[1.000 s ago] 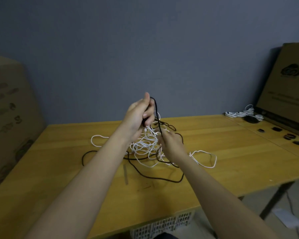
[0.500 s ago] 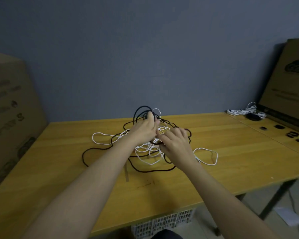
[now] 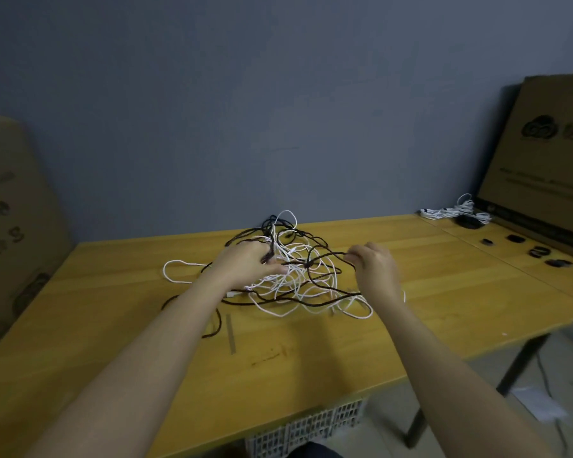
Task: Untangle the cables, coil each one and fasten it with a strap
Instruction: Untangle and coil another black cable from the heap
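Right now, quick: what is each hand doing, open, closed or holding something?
Left hand: fingers curled into the tangle, gripping black cable strands.
Right hand: pinching a stretch of the black cable, pulled out to the right.

left hand (image 3: 245, 264) grips cable tangle (image 3: 295, 276) | right hand (image 3: 374, 266) pinches black cable (image 3: 328, 254)
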The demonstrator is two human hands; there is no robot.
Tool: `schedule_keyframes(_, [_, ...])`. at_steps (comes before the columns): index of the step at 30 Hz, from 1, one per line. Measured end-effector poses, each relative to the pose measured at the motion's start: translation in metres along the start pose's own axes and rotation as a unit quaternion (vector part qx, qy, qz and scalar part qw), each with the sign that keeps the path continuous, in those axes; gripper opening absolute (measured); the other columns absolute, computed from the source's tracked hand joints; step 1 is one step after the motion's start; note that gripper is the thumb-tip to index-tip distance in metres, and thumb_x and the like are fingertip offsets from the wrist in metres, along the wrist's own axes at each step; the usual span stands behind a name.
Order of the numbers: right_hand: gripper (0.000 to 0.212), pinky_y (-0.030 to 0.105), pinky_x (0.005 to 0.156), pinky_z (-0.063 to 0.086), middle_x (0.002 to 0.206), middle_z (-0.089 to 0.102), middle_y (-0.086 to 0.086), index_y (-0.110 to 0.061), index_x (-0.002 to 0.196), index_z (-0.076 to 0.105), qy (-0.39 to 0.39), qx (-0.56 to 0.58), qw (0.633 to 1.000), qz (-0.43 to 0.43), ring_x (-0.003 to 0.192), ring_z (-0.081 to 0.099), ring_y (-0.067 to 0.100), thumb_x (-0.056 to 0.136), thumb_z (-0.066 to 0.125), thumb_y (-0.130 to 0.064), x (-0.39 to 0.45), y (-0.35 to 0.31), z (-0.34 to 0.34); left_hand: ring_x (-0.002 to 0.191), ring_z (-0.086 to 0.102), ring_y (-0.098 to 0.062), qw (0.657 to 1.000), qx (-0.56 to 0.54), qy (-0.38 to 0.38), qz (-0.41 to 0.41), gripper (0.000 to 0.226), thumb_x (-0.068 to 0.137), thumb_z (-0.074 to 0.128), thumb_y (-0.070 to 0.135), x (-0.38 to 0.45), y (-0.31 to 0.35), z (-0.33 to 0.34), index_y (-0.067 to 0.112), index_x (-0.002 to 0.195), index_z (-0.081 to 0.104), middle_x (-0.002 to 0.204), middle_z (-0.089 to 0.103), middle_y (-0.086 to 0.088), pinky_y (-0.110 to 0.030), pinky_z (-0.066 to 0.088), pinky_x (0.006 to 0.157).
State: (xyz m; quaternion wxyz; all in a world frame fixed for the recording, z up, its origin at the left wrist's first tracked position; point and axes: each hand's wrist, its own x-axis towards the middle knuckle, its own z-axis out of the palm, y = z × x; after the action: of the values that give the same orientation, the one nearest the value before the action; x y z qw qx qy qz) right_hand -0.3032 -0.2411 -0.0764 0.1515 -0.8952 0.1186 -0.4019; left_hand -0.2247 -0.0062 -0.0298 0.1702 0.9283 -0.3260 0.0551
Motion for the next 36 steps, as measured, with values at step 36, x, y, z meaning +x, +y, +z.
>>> schedule_keyframes(36, [0.058,0.036,0.107,0.035,0.152,0.031,0.003,-0.020,0.148,0.030,-0.254,0.225,0.939,0.049,0.139,0.031,0.024,0.095,0.048,-0.006,0.106,-0.059,-0.018,0.065,0.056,-0.020,0.961,-0.204,0.178,-0.055,0.051,0.097,0.041,0.053,0.056,0.037,-0.072,0.017,0.063,0.053,0.064,0.055,0.003,-0.032,0.041,0.064])
